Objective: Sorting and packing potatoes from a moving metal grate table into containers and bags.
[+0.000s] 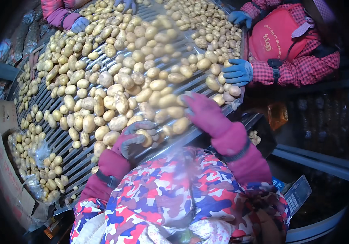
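Many potatoes [121,103] lie spread over a slatted metal sorting table [80,160]. My left hand [136,137], in a grey and purple glove, is at the table's near edge, with its fingers curled around a yellow potato [144,138]. To the right, my right hand [197,109], in a purple glove, reaches over the near right part of the slats. Its fingertips touch the end of a potato [182,100] beside several others; whether it grips that potato cannot be told. A blurred patch covers part of the middle of the view.
A co-worker's blue-gloved hand [238,72] rests by potatoes at the right edge; another co-worker's gloved hand [80,24] is at the far left. An open cardboard box [11,174] with potatoes in plastic stands at the left. A keypad device [297,195] and metal rails [318,161] are at the lower right.
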Available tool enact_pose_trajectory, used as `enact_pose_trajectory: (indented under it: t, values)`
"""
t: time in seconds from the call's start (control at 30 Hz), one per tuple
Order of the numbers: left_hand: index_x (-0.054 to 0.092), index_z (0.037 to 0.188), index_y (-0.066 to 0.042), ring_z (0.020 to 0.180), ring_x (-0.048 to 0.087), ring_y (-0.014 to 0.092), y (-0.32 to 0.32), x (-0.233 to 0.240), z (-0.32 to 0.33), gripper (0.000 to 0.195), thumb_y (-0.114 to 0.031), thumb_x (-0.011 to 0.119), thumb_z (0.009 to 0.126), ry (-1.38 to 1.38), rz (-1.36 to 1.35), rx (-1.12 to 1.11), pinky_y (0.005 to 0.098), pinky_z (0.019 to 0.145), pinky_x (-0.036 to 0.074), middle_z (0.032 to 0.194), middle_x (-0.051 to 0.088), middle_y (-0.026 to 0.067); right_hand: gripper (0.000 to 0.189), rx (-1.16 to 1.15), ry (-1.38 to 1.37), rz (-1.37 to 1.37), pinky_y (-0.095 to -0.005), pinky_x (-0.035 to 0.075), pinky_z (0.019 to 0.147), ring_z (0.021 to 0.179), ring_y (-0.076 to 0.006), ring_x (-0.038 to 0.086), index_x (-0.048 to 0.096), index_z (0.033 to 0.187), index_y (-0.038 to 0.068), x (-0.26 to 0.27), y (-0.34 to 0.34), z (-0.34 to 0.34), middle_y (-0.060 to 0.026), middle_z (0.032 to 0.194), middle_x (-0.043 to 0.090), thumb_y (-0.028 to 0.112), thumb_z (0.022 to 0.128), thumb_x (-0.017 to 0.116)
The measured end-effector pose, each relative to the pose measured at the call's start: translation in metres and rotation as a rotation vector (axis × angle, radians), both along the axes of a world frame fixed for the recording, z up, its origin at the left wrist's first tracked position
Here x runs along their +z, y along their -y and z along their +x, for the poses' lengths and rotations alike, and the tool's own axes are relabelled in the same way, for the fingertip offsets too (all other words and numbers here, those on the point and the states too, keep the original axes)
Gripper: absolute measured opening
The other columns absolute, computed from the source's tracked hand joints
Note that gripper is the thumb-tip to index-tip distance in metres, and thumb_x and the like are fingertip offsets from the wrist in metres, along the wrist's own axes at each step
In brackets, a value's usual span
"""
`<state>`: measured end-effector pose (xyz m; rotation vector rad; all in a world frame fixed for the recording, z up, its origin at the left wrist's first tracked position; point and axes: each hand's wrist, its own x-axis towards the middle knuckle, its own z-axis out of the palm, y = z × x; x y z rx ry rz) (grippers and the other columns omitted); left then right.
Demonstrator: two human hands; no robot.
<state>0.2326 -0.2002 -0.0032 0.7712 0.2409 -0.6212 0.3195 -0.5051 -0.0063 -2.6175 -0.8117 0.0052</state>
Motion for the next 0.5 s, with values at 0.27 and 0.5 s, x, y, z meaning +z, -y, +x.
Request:
enact_pose_trajectory:
  t: [0.27,0.5]
  values:
    - [0.059,0.127,0.005,0.107,0.066,0.027,0.0,0.006,-0.002,0.052,-0.021,0.07,0.083,0.022,-0.004,-0.007,0.0408,0.1,0.052,0.112,0.067,0.0142,0.049,-0.136,-0.26,0.06,-0.0461,0.053,0.092,0.111,-0.0343,0.064,0.059,0.131,0.015,-0.014,-0.013,0.035,-0.0134,0.121,0.064,0.028,0.085,0.071]
    - [0.059,0.127,0.005,0.106,0.066,0.027,-0.003,0.0,-0.004,0.049,-0.02,0.068,0.086,0.036,-0.027,-0.012,0.0422,0.1,0.053,0.11,0.066,0.014,0.051,-0.275,-0.758,0.608,-0.0364,0.053,0.091,0.106,-0.0244,0.066,0.062,0.131,0.006,-0.017,-0.017,0.033,-0.0111,0.117,0.068,0.026,0.086,0.075]
